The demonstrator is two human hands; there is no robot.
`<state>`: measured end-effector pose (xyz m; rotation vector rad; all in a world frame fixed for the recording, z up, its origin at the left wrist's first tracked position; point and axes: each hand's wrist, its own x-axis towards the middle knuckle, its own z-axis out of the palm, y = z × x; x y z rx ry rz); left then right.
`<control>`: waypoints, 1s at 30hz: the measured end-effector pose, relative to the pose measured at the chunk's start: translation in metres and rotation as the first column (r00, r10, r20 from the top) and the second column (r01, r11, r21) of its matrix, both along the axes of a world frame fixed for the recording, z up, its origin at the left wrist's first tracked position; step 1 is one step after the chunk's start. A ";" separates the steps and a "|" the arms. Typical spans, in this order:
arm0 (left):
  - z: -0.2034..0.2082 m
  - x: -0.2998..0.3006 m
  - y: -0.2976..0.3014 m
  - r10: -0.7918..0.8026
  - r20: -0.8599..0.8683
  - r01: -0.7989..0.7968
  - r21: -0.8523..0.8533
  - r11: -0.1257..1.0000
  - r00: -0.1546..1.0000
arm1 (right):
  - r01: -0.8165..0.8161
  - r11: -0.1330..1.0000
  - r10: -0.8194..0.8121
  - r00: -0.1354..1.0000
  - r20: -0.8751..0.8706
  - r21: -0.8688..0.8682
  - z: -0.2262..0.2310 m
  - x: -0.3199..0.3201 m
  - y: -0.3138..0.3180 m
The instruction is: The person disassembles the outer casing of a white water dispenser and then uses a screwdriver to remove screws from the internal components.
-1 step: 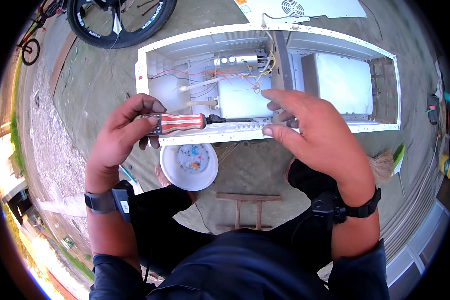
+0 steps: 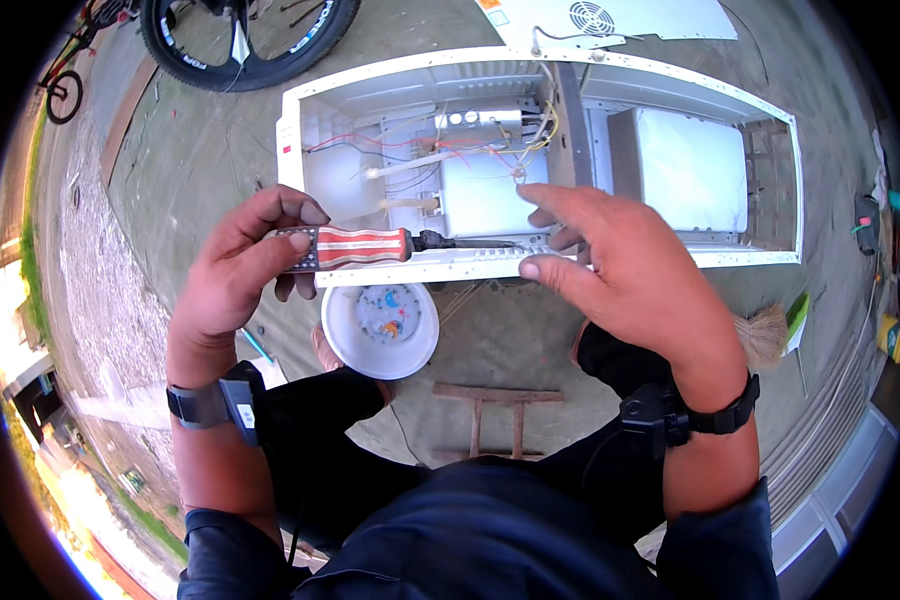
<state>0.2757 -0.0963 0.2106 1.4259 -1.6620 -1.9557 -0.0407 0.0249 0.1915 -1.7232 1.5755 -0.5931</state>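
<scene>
A screwdriver with a red and white striped handle lies level in my left hand, whose thumb and fingers close round the handle's dark, star-dotted end. Its dark shaft points right, toward my right hand. That hand's thumb and index finger are spread apart around the shaft's tip, and I see nothing gripped between them. Beneath both hands lies an open white metal appliance cabinet. Inside it are loose wires, a metal part with round holes, a pale tank and a white box.
Below the cabinet's near edge stands a white basin with a patterned bottom, by my foot. A low wooden stool is between my legs. A bicycle wheel and a white vented panel lie beyond; a broom is at right.
The whole view has shifted very slightly. Both hands keep their pose, and the screwdriver stays in my left hand.
</scene>
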 end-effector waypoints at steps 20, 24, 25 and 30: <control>0.028 0.085 0.017 0.118 0.312 -0.027 -0.283 0.959 0.943 | -0.194 0.979 0.182 0.969 0.165 0.057 -0.015 0.078 -0.013; 0.014 0.051 0.012 0.081 0.259 0.013 -0.344 0.939 0.963 | 0.103 0.991 -0.119 0.966 0.228 0.081 0.017 0.028 -0.014; 0.009 0.042 0.013 0.052 0.261 0.055 -0.387 0.921 0.964 | 0.142 0.988 -0.153 0.959 0.240 0.062 0.019 0.018 -0.011; -0.010 -0.027 0.023 -0.064 0.323 0.230 -0.507 0.831 0.944 | 0.286 0.958 -0.277 0.922 0.269 0.007 0.029 -0.023 0.007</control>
